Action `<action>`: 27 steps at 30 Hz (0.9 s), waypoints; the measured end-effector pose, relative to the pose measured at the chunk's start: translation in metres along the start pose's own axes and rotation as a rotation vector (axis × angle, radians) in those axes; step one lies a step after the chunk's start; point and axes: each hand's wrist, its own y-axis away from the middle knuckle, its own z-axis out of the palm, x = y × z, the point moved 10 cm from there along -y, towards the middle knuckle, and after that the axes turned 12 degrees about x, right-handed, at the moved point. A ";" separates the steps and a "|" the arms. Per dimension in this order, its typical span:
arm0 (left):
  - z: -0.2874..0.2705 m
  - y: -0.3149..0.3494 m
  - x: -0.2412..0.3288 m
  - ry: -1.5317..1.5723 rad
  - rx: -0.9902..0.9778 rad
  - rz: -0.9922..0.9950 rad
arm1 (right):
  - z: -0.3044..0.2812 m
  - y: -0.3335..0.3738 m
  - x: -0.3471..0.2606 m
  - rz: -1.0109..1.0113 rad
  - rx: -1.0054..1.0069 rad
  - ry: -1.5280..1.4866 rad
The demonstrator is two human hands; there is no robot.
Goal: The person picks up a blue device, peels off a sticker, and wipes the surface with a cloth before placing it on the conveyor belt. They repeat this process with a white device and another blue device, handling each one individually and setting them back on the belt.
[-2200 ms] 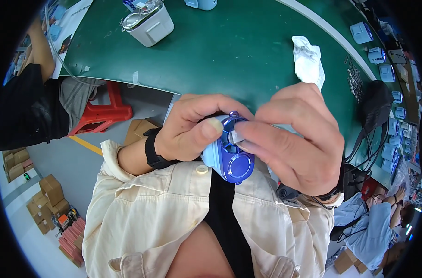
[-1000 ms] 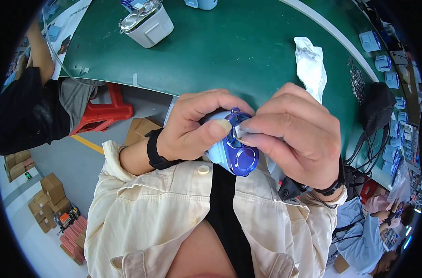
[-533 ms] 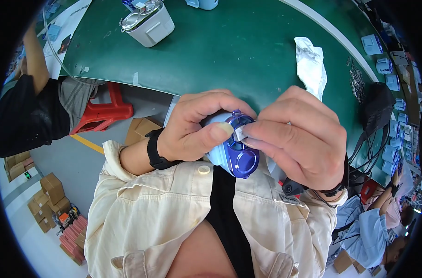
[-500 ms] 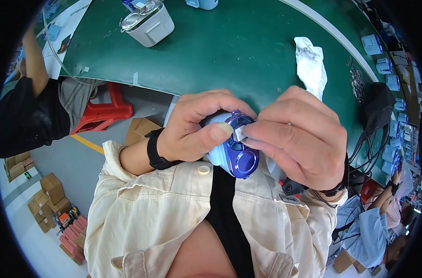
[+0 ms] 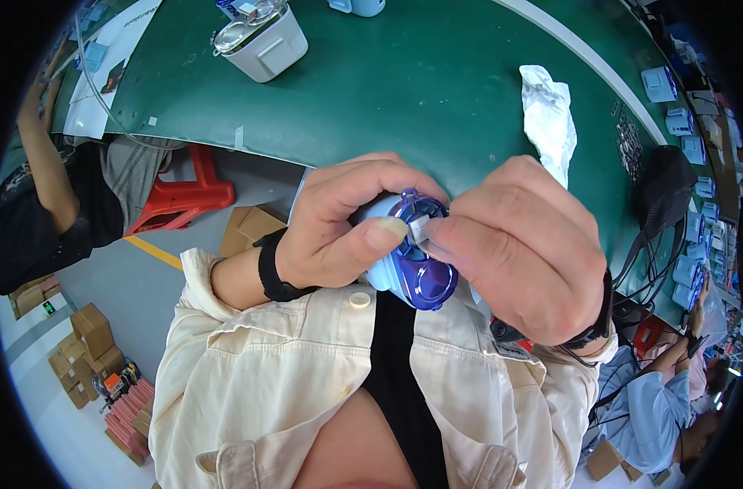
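A light-blue container with a dark-blue translucent lid (image 5: 430,281) is held close to my chest, just off the green table's near edge. My left hand (image 5: 339,224) wraps its left side, the thumb lying on the lid. In my right hand (image 5: 530,240), thumb and forefinger pinch a small white piece (image 5: 418,228) against the lid's round opening. Whether this piece is paper, cloth or plastic is too small to tell. The container's far side is hidden behind my fingers.
On the green table (image 5: 388,98) stand a white container with a clear lid (image 5: 265,53) and a light-blue one (image 5: 359,6). A crumpled white cloth or paper (image 5: 546,122) lies right, near metal clips (image 5: 629,147) and a black bag (image 5: 663,191). A co-worker's arm (image 5: 49,167) is left, beside a red stool (image 5: 188,191).
My right fingers have shifted slightly on the white piece, and the lid has tilted a little. At the left, the co-worker's arm has moved.
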 end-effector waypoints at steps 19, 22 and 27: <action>-0.001 0.007 -0.023 0.448 0.079 -0.267 | 0.009 0.006 0.010 0.279 -0.095 -0.193; -0.002 0.006 -0.019 0.397 0.056 -0.240 | 0.011 0.013 0.008 0.323 -0.065 -0.223; 0.004 0.003 -0.022 0.421 -0.020 -0.223 | 0.012 0.023 0.006 0.289 -0.034 -0.163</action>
